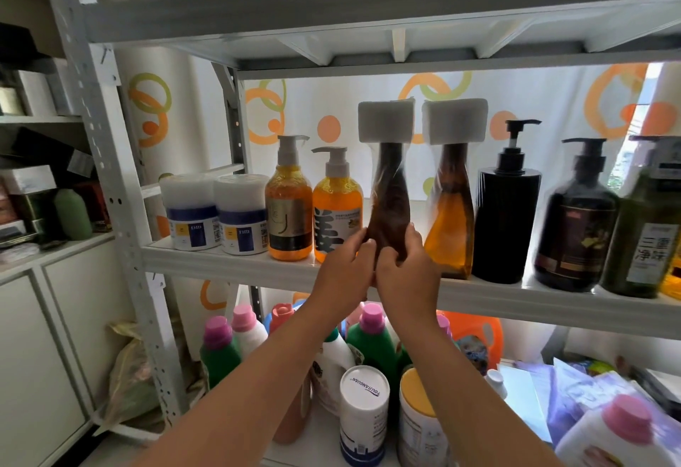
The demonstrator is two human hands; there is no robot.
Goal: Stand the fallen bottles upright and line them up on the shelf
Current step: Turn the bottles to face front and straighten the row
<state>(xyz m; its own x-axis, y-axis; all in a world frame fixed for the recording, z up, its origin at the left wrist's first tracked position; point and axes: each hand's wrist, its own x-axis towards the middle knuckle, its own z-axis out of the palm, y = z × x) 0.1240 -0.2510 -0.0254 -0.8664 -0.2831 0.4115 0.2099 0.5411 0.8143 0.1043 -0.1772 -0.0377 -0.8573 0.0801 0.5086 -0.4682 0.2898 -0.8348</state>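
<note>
Both hands, left hand (344,264) and right hand (403,264), grasp the base of the brown bottle (390,205), upright at frame centre on the shelf (228,258). Best to seat it flat, level with the amber bottle (451,223) just right, before letting go.

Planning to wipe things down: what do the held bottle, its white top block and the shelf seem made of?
Bottle: brown see-through plastic, probably, under glossy crinkled film. Block: matte white foam, likely. Shelf: painted metal, judging by punched uprights.
</note>
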